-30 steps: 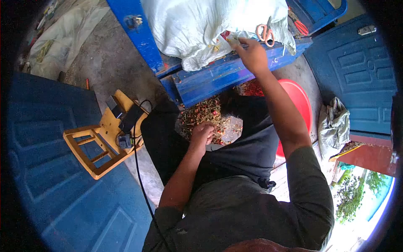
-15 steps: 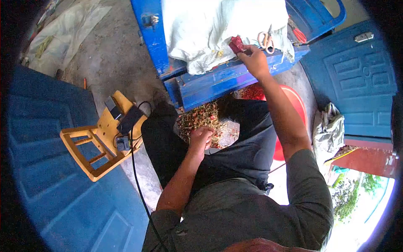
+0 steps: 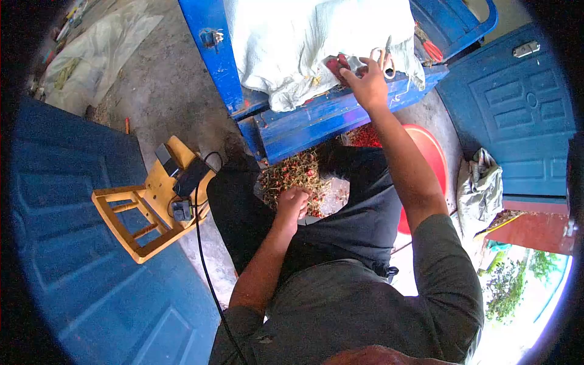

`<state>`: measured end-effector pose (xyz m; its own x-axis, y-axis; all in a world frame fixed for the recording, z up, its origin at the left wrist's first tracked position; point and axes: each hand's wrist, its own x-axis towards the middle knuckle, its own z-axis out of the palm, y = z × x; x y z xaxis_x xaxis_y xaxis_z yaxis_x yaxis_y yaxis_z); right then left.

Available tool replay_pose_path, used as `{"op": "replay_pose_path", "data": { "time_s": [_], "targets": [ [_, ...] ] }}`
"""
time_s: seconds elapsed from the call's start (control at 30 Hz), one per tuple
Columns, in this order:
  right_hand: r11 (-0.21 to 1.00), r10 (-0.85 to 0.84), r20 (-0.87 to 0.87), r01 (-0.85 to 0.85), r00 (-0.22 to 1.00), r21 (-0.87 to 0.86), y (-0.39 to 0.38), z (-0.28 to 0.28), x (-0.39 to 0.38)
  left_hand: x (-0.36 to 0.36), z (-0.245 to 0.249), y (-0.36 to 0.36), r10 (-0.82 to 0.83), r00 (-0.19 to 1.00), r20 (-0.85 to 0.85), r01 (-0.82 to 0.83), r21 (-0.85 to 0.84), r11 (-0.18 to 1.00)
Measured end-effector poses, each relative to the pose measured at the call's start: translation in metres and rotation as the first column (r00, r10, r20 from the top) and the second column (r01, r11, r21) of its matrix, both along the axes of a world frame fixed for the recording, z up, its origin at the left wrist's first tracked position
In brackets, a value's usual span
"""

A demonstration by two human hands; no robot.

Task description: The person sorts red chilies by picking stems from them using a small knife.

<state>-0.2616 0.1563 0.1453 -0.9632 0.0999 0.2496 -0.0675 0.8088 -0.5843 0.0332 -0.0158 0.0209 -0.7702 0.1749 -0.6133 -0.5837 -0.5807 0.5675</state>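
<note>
Holding my right hand [image 3: 368,85] part-open, thumb touching crumpled red thing [image 3: 335,69] on white sack [image 3: 280,48], beside scissors [image 3: 389,66]. Keeping my left hand [image 3: 294,205] curled shut over stems [image 3: 289,174], contents unclear.

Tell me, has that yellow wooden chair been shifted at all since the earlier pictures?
No. Judged against the blue bench, the chair appears to keep the same place and angle.
</note>
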Motion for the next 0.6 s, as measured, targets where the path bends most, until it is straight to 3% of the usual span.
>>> {"op": "replay_pose_path", "data": {
  "time_s": [0.13,0.27,0.4,0.5,0.6],
  "targets": [
    [0.965,0.084,-0.069,-0.064,0.994,0.256,-0.006,0.005,-0.016,-0.002,0.005,0.003,0.033,0.999,0.0,-0.033,0.045,0.998],
    [0.908,0.261,0.051,-0.263,0.964,0.325,-0.01,0.017,-0.031,-0.004,0.005,0.0,0.031,0.999,0.011,-0.032,0.064,0.997],
    [0.858,0.31,0.075,-0.312,0.948,0.408,-0.004,0.013,-0.049,-0.004,0.004,-0.002,0.041,0.999,0.015,-0.042,0.055,0.998],
    [0.883,0.373,0.05,-0.371,0.927,0.287,0.003,0.005,-0.056,-0.004,0.004,-0.002,0.048,0.999,-0.001,-0.048,0.058,0.997],
    [0.93,0.318,0.023,-0.317,0.948,0.184,0.008,-0.001,-0.056,-0.004,0.007,-0.002,0.035,0.999,0.013,-0.036,0.06,0.998]
  ]
}}
